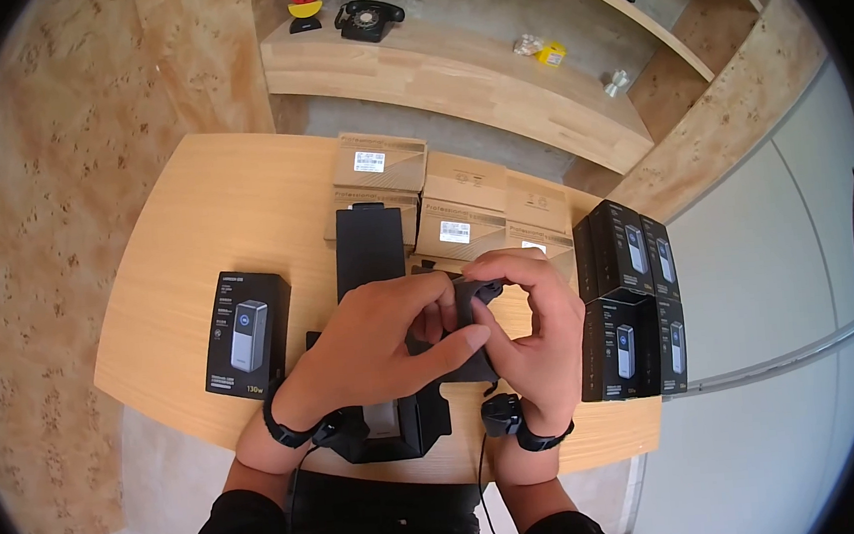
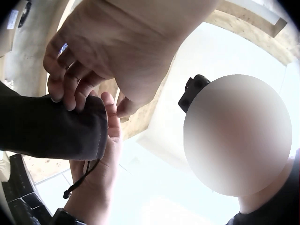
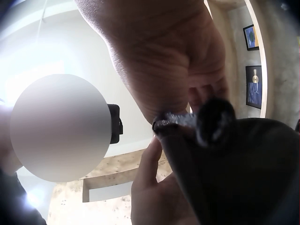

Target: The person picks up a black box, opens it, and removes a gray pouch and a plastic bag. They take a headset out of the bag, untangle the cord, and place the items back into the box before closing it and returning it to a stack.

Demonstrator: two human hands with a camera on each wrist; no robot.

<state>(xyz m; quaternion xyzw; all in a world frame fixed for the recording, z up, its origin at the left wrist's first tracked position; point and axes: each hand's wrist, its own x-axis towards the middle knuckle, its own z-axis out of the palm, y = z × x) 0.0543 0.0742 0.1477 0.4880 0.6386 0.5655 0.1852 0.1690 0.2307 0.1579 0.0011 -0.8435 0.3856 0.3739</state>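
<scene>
Both hands are at a dark grey drawstring pouch (image 2: 56,126), held above the table. My left hand (image 1: 377,336) grips its mouth from the left, fingertips curled over the rim in the left wrist view. On the other side, my right hand (image 1: 543,338) pinches the mouth edge between thumb and fingers. A thin black cord (image 2: 83,180) dangles from the stitched end of the pouch. What lies inside the pouch is hidden. Below my left forearm stands an opened black box (image 1: 370,246), its long flap raised, with a grey power bank (image 1: 382,419) partly showing inside.
A closed black power bank box (image 1: 242,332) stands on the table (image 1: 160,248) at left. Several similar boxes (image 1: 630,301) are stacked at right. Brown cardboard cartons (image 1: 452,205) line the back. Behind them is a wooden shelf (image 1: 412,72) with a black telephone (image 1: 367,19).
</scene>
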